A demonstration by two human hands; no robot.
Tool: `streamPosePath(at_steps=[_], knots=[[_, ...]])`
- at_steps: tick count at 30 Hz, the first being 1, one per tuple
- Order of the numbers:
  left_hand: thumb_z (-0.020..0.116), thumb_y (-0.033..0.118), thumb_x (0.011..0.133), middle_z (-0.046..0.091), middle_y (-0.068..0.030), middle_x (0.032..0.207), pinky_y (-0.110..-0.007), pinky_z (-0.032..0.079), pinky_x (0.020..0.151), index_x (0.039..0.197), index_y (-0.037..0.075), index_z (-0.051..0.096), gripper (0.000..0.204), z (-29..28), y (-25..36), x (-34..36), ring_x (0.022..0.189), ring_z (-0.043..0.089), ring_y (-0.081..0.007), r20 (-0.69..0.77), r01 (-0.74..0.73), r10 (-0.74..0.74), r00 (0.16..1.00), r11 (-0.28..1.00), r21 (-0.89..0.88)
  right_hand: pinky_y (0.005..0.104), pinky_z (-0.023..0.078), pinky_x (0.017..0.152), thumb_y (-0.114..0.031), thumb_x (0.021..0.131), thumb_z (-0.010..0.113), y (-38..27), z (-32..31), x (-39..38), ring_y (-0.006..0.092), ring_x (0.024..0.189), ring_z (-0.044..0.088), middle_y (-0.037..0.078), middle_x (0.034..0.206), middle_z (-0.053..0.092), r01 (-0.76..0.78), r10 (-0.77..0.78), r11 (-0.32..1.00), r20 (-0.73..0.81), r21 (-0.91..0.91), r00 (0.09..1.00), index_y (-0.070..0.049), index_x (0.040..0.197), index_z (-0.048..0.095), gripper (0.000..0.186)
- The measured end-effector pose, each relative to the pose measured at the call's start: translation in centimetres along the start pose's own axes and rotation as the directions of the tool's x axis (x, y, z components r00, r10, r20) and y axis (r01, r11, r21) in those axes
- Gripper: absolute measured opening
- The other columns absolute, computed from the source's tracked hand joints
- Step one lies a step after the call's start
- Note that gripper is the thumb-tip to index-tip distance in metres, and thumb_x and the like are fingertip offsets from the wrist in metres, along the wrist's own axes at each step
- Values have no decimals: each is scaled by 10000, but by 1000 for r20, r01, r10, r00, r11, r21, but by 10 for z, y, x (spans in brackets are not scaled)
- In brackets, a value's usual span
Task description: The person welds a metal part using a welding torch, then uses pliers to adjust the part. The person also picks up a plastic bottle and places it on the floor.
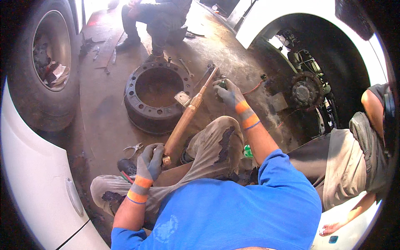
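My gloved left hand (151, 159) grips the lower end of a long copper-coloured cylindrical tool (184, 121), beside its brass fitting. The tool slants up and away to a narrow rod, with a pale metal block (182, 98) by its collar. My gloved right hand (226, 92) is closed just right of the rod, around a small dark-green thing that I cannot make out. Behind the tool a large dark brake drum (133, 111) lies on the floor, holes round its rim. Red and green hoses (126, 177) run near my left hand.
Pliers (132, 148), a wrench (186, 68) and other tools lie around. A person (156, 18) crouches opposite; another person's leg and arm (337, 166) are at my right. A tyre (23, 62) and white panel (37, 175) stand left, an exposed hub (305, 92) right.
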State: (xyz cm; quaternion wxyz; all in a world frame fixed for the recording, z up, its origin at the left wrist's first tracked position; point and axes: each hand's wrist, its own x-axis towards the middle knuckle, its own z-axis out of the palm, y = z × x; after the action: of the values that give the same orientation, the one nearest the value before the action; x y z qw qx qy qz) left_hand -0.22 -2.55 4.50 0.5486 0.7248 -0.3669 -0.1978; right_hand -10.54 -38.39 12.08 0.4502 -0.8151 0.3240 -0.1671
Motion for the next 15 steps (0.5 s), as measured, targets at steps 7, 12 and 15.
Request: streamPosePath(at_steps=[7, 12, 15], knots=[[554, 261, 939, 683, -148, 799, -330, 528, 592, 1062, 36, 607, 262, -2, 17, -1, 651, 682, -215, -41, 73, -73, 996, 997, -4, 378, 488, 775, -598, 855, 511, 14, -16, 24, 282, 833, 647, 156, 954, 681, -148, 116, 894, -100, -423, 988, -38, 1026, 673, 607], [558, 286, 932, 674, -184, 772, -392, 528, 612, 1058, 45, 595, 274, 7, 5, -1, 674, 682, -320, -79, -24, 28, 997, 999, 41, 340, 472, 644, -535, 878, 519, 34, -19, 29, 185, 710, 589, 86, 842, 643, -137, 118, 961, -94, -240, 989, -39, 1028, 659, 537], [551, 297, 932, 666, -205, 766, -433, 522, 619, 1045, 54, 594, 272, 5, -1, -1, 700, 670, -374, -45, 17, -15, 999, 998, 55, 321, 469, 630, -505, 883, 530, 60, -13, 33, 158, 695, 564, 55, 839, 614, -213, 215, 974, 12, -77, 977, -68, 1033, 639, 475]])
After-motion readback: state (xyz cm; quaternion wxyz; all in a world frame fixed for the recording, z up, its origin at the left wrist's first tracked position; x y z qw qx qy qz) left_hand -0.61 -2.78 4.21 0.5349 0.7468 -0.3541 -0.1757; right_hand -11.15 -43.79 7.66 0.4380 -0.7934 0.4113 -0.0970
